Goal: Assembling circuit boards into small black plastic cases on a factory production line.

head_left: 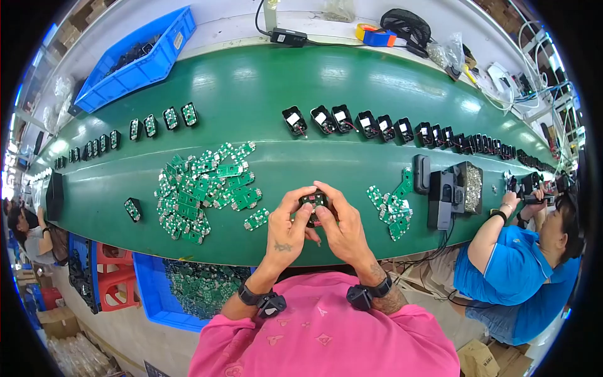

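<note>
Near the front edge of the green table, my left hand (pixel 290 220) and my right hand (pixel 340 223) close around one small black housing (pixel 313 201). Both thumbs press on its open face, where its inner parts are partly hidden. A single green circuit board (pixel 257 219) lies just left of my left hand. Further left spreads a large loose pile of green circuit boards (pixel 195 195). Beyond my right hand sits a smaller heap of boards (pixel 397 207). One black housing with a board in it (pixel 132 209) stands apart at the left.
A row of black housings with white parts and wires (pixel 340 118) crosses the far right; housings with boards (pixel 151 125) line the far left. A blue bin (pixel 141 56) stands at the back left, a blue crate of boards (pixel 164 301) below the edge. A co-worker (pixel 521 251) sits right.
</note>
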Demonstrator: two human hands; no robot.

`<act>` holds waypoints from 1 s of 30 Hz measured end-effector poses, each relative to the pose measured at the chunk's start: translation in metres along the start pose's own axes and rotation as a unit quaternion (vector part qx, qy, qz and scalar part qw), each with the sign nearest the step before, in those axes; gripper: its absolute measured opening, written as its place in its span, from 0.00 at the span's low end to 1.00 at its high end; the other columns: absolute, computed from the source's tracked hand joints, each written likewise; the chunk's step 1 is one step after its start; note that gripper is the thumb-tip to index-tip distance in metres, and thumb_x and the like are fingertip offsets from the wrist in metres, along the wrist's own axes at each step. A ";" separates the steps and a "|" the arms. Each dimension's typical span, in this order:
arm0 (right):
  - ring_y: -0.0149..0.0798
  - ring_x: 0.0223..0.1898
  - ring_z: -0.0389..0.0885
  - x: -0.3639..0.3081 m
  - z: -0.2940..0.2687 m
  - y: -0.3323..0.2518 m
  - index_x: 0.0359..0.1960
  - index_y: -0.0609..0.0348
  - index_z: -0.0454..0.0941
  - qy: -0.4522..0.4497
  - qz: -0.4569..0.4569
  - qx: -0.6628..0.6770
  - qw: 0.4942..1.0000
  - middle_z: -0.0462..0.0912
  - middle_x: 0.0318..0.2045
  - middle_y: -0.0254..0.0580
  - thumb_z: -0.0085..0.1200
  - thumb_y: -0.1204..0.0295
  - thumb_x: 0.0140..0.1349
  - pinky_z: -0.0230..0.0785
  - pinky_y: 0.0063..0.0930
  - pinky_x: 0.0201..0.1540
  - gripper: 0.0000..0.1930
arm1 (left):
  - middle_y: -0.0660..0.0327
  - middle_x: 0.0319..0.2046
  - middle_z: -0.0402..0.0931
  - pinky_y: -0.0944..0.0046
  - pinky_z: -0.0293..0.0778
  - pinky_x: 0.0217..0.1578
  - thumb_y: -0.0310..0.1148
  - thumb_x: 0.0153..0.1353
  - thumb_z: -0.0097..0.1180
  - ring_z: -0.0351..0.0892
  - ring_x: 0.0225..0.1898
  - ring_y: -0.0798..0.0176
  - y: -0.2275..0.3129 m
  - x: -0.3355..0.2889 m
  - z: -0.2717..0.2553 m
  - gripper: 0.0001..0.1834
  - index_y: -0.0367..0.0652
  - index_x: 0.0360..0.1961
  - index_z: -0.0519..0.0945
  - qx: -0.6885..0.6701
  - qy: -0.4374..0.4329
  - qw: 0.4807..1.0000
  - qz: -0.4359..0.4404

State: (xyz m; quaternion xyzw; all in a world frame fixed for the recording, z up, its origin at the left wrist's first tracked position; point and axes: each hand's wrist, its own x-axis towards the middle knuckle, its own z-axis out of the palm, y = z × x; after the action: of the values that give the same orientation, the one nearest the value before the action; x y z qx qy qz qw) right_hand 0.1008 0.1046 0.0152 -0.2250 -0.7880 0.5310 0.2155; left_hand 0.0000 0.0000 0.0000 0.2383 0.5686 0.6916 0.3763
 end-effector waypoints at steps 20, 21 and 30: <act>0.26 0.35 0.77 0.048 0.032 0.030 0.63 0.60 0.70 0.062 -0.001 0.132 0.989 0.79 0.38 0.39 0.49 0.72 0.71 0.72 0.23 0.38 0.20 | 0.57 0.38 0.81 0.68 0.80 0.21 0.27 0.70 0.48 0.83 0.28 0.67 0.009 0.047 -0.010 0.15 0.38 0.56 0.76 0.208 0.072 0.967 0.128; 0.27 0.35 0.78 0.053 0.031 0.030 0.63 0.62 0.69 0.050 0.031 0.101 0.993 0.79 0.39 0.41 0.50 0.71 0.71 0.72 0.24 0.39 0.20 | 0.56 0.39 0.79 0.68 0.80 0.21 0.27 0.70 0.48 0.82 0.27 0.67 0.013 0.058 -0.019 0.15 0.40 0.56 0.75 0.165 0.049 0.983 0.064; 0.49 0.37 0.79 0.005 -0.020 0.059 0.47 0.63 0.80 0.097 -0.076 -0.188 0.974 0.79 0.36 0.49 0.61 0.72 0.60 0.73 0.40 0.44 0.14 | 0.50 0.49 0.80 0.65 0.80 0.18 0.32 0.72 0.46 0.86 0.22 0.58 0.025 0.231 -0.236 0.25 0.50 0.69 0.66 0.327 0.236 0.915 0.009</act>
State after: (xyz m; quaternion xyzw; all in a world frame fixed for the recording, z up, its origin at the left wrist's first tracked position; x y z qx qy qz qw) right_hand 0.1156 0.1427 -0.0328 -0.2514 -0.8639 0.3310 0.2844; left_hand -0.3246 0.0381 -0.0553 0.1831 0.8331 0.5066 0.1257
